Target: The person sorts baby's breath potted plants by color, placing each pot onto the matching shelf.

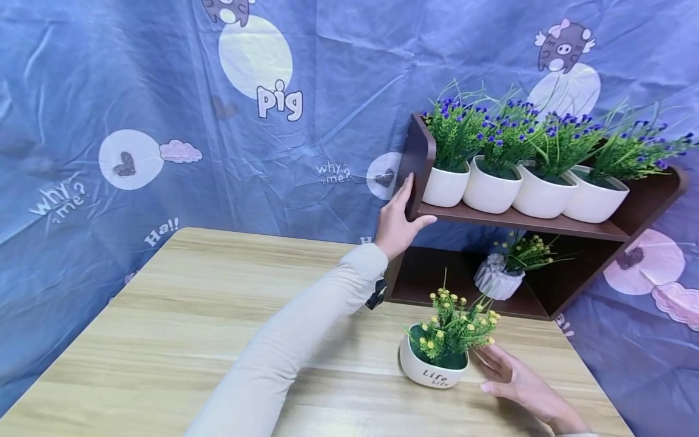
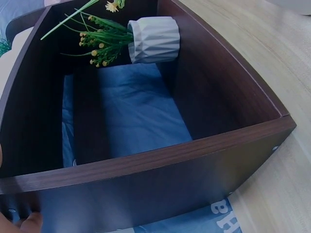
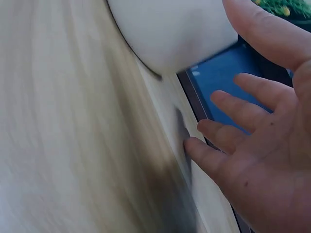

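Note:
My left hand (image 1: 397, 223) holds the left side panel of a dark brown two-tier shelf (image 1: 419, 164), thumb across its front edge and fingers along the outside. In the left wrist view only bits of fingers (image 2: 33, 222) show, against the outer panel. On the table before the shelf stands a white oval pot (image 1: 434, 371) marked "Life", holding a plant with yellow flowers (image 1: 450, 321). My right hand (image 1: 510, 379) is just right of this pot, fingers spread and nothing in its grasp. The right wrist view shows its palm (image 3: 262, 160) beside the white pot (image 3: 175, 34).
Several white pots (image 1: 494, 185) with purple-flowered plants (image 1: 505, 124) line the upper tier. A pale ridged pot (image 1: 498, 279) with a yellow-flowered plant sits in the lower tier. The wooden table (image 1: 180, 315) extends left; a blue printed cloth (image 1: 338, 73) hangs behind.

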A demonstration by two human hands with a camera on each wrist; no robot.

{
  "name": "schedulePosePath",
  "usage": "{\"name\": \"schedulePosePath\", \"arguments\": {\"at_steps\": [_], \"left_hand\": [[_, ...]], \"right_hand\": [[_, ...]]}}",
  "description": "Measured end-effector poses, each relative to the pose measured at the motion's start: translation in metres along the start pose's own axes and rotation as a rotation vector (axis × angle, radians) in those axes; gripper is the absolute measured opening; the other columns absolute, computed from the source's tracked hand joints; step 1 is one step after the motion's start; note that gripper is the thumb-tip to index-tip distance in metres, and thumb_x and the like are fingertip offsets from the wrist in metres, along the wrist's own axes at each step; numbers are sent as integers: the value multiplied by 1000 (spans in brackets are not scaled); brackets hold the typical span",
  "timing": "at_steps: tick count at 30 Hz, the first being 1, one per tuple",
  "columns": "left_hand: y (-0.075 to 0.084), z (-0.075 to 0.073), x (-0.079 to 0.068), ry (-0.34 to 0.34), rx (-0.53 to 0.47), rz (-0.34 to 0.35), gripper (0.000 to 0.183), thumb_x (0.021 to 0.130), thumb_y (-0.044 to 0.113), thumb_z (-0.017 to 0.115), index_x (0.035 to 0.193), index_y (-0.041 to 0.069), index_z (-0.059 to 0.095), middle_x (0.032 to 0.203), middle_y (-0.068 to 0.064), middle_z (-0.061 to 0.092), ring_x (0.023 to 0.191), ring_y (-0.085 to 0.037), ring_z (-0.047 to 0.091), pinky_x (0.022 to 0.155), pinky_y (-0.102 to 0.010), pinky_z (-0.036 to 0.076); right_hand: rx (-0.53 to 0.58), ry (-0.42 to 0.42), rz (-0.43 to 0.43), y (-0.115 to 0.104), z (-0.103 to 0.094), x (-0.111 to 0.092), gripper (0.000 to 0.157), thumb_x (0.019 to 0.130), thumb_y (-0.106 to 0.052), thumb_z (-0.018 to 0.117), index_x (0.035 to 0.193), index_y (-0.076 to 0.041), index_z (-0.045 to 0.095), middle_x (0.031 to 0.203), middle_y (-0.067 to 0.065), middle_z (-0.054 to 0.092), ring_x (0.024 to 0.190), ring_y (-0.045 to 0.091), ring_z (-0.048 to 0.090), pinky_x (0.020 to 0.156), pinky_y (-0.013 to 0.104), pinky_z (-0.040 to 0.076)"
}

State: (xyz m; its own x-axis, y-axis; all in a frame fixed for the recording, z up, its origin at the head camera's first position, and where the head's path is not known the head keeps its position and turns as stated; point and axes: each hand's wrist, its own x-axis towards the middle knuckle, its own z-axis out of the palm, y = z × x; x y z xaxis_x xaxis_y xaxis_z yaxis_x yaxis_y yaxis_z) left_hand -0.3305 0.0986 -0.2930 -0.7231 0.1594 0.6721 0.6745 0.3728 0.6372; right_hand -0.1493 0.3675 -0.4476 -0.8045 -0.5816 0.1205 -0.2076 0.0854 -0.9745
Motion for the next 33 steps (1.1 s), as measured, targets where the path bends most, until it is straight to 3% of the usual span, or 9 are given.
{"name": "schedulePosePath", "arguments": {"at_steps": [3, 6, 17, 33], "left_hand": [[-1, 0, 0, 3, -3, 1, 90, 72, 41, 70, 143, 24, 17, 144, 4, 27, 128, -10, 30, 101, -20, 28], [-1, 0, 0, 3, -3, 1, 89, 72, 41, 70, 143, 24, 18, 144, 4, 27, 128, -10, 30, 101, -20, 28], [-3, 1, 1, 3, 3, -4, 89, 73, 40, 70, 143, 23, 18, 144, 4, 27, 128, -11, 30, 101, -20, 29], [-1, 0, 1, -10, 11, -12, 88, 74, 40, 69, 143, 24, 17, 144, 3, 27, 128, -11, 31, 100, -20, 29]], "right_hand": [[-40, 29, 2, 1, 6, 4, 71, 82, 13, 49, 130, 23, -3, 133, 38, 1, 122, 0, 33, 94, 12, 28], [-90, 79, 30, 2, 12, 7, 73, 81, 11, 52, 129, 23, -1, 130, 44, 0, 118, -5, 35, 93, 11, 29], [-182, 199, 147, -2, 26, 18, 76, 79, 4, 59, 132, 20, 6, 133, 42, 9, 110, -13, 36, 90, 10, 32], [-188, 284, 227, 4, 28, 30, 79, 73, -2, 68, 134, 11, 19, 131, 35, 31, 103, -3, 50, 86, 16, 40]]}}
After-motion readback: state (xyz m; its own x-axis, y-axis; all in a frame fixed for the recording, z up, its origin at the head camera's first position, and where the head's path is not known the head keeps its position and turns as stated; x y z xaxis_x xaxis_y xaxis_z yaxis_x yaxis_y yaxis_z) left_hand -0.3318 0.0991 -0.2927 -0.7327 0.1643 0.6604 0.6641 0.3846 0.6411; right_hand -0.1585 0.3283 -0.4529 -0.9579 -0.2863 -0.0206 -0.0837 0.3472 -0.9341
